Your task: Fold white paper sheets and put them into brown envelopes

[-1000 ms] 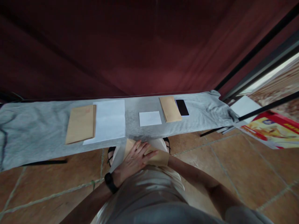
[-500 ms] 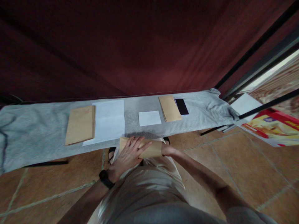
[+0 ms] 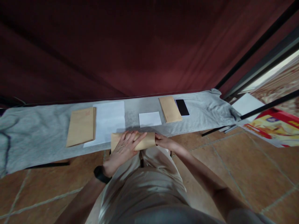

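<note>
A brown paper envelope (image 3: 146, 142) is held level above my lap, close to the bench's front edge. My left hand (image 3: 127, 143) lies across its left part, with the fingers over the top and the thumb stretched to the right, holding it. At the envelope's right end is my right hand (image 3: 163, 141), gripping the edge. Its fingertips are partly hidden at the end of the envelope. Beyond my hands a small white sheet (image 3: 149, 119) lies flat on the grey cloth.
Grey cloth (image 3: 198, 119) covers the narrow bench. At left, brown envelopes (image 3: 81, 127) overlap large white paper (image 3: 109, 119). More brown envelopes (image 3: 170, 109) lie right of centre beside a phone (image 3: 182, 107). A dark red curtain (image 3: 140, 46) hangs behind. A colourful box (image 3: 275, 127) stands at right.
Both hands and the envelope have shifted left and slightly up, toward the bench. The things lying on the cloth have stayed in place.
</note>
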Available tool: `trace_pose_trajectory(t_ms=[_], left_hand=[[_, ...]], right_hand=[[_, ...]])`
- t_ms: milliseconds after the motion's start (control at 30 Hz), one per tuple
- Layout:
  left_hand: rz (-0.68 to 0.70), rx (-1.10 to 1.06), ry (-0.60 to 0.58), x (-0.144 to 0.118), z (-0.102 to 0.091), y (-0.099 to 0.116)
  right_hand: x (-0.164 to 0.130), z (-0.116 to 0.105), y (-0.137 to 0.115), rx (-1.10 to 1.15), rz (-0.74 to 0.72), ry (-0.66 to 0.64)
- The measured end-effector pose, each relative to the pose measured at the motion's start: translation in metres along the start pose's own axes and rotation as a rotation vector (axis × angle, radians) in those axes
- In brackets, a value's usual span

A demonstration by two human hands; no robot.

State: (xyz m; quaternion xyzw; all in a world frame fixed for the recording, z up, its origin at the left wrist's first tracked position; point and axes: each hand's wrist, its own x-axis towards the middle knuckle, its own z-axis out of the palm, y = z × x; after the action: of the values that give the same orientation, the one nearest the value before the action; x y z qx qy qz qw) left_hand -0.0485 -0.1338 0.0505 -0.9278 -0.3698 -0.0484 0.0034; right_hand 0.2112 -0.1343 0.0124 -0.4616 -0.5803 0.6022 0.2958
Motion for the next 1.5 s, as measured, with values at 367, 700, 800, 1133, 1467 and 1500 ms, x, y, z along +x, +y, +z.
trace_pose_trajectory(t_ms=[367,700,800,1133,1467,1500], left_hand=[[-0.155,-0.022,-0.049,0.019,-0.006,-0.055],[-0.296,-0.134,-0.229,0.04,0.011,-0.121],[-0.319,-0.163,-0.273,0.042,0.017,-0.131],[-0.262,-0.19,-0.227,0.03,0.029,-0.141],[-0.186,-0.24,0.161,-0.001,0.037,-0.068],[-0.168,-0.253,0.187,-0.005,0.04,-0.056]], right_hand=[[0.013,-0.02,0.015,0.221,-0.038,0.238],[0.032,-0.03,0.034,-0.414,-0.035,0.556],[0.045,-0.032,0.03,-0.58,0.053,0.628],[0.072,-0.024,0.0,-0.825,0.343,0.638],[0.087,-0.028,-0.008,-0.829,0.476,0.68],[0.087,-0.029,-0.008,-0.823,0.478,0.687]])
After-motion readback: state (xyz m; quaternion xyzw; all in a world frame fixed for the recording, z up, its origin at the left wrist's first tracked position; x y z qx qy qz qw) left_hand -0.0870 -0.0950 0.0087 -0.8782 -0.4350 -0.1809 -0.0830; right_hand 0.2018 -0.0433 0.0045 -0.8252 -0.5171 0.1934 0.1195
